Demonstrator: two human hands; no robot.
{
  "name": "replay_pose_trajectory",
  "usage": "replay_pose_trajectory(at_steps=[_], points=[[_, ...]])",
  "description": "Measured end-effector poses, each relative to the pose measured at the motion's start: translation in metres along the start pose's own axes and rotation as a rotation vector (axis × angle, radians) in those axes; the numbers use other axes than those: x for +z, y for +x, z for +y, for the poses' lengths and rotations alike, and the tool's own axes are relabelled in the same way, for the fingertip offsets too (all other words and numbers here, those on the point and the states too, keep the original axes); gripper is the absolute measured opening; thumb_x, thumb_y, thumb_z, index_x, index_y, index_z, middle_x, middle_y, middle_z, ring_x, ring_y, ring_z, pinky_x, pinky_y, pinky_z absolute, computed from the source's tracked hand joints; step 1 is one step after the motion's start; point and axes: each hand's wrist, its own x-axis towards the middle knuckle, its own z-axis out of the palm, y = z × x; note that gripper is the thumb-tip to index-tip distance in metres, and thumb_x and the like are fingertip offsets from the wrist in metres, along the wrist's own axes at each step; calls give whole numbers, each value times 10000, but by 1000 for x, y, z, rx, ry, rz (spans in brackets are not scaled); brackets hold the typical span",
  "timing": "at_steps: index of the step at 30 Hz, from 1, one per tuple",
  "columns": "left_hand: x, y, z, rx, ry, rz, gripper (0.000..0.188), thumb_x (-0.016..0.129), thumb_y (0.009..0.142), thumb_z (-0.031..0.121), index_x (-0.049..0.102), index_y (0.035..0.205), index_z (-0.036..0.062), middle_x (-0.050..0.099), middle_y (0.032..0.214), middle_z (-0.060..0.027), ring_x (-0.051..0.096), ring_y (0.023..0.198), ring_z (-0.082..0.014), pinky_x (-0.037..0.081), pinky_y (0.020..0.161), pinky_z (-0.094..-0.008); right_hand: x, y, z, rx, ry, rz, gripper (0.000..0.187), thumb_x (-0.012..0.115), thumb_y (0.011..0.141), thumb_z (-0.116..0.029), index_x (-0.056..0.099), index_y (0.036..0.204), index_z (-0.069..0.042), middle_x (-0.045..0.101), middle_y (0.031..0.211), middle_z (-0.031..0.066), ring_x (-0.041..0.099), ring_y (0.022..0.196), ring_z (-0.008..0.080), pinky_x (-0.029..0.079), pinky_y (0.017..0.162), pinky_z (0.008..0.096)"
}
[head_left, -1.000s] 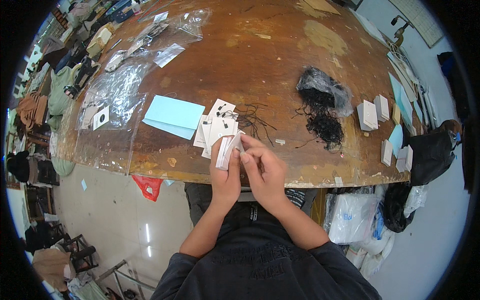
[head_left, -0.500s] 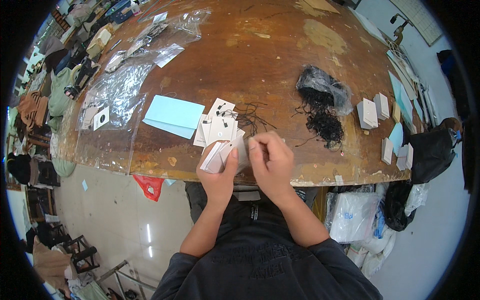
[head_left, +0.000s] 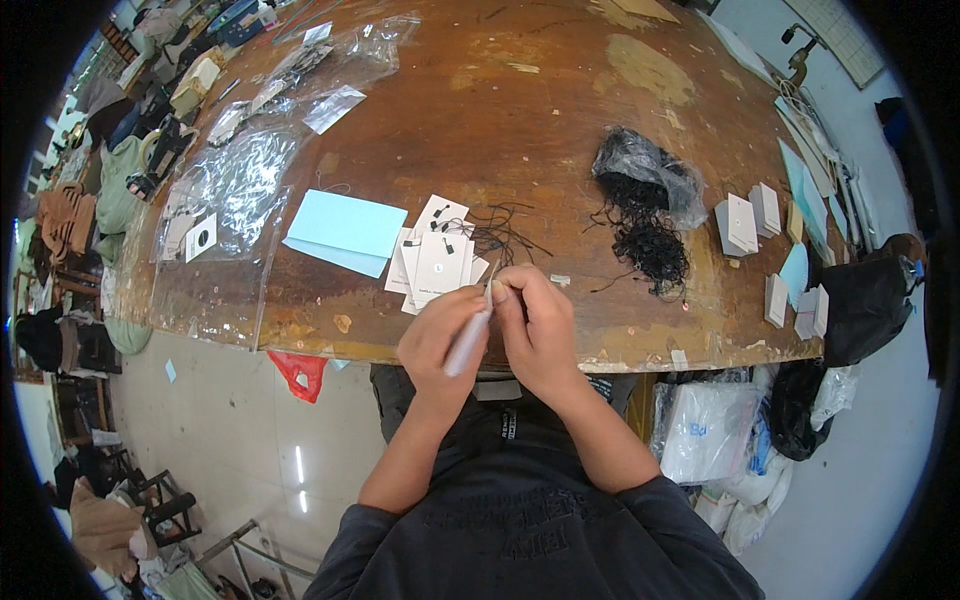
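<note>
My left hand (head_left: 436, 338) is closed around a stack of white hang tags (head_left: 466, 348), turned so that mostly its edge shows. At the top end of that stack, my right hand (head_left: 542, 328) meets the left with thumb and forefinger pinched together. What lies in this pinch is too small to make out. Just beyond my hands is a loose pile of white hang tags (head_left: 438, 268), some with small black string fasteners on them. Thin black strings (head_left: 507, 232) spread out from the pile's right side.
A folded light-blue sheet (head_left: 345, 228) lies left of the pile, with clear plastic bags (head_left: 235, 180) farther left. To the right sits a clump of black strings (head_left: 648, 252) partly in plastic. Stacks of tags (head_left: 737, 227) stand near the wooden table's (head_left: 500, 130) right edge.
My right hand has come left to meet the left hand at the tags. The stack has turned from showing its face to showing its edge.
</note>
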Motion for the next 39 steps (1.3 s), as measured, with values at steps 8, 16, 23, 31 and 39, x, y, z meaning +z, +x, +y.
replay_pose_trajectory(at_steps=[8, 16, 23, 31, 39], points=[[-4, 14, -12, 536, 305, -247, 276, 729, 621, 86, 724, 896, 111, 658, 935, -41, 635, 856, -235, 555, 709, -324, -29, 0, 14, 548, 327, -101, 118, 685, 870, -104, 622, 800, -34, 549, 692, -47, 478, 654, 47, 410, 593, 238], [-4, 35, -18, -581, -97, 41, 205, 758, 801, 62, 664, 972, -1, 667, 897, -57, 613, 806, -137, 499, 728, -273, -127, 31, 64, -81, -782, 121, 124, 698, 824, -122, 655, 868, -14, 633, 807, 97, 605, 733, 237, 484, 648, 322], [-13, 32, -14, -575, -113, 111, 200, 742, 829, 75, 647, 975, -22, 650, 918, -55, 586, 850, -122, 471, 778, -270, -127, 22, 92, -329, -1157, -255, 189, 586, 753, -71, 592, 937, -29, 609, 947, 81, 605, 852, 255, 534, 716, 346], [-13, 18, -17, -558, -171, 87, 155, 725, 833, 44, 652, 950, -29, 646, 904, -58, 592, 858, -127, 467, 790, -266, -146, 43, 63, -52, -488, 91, 178, 669, 806, 1, 676, 982, -26, 671, 970, 95, 654, 809, 212, 509, 688, 275], [-12, 19, -6, -589, -255, 62, 147, 704, 856, 45, 642, 967, -30, 647, 899, -57, 621, 808, -120, 483, 747, -255, -147, 66, 18, 55, -54, 273, 110, 624, 893, 8, 661, 994, 32, 636, 956, 47, 593, 844, 103, 476, 747, 234]])
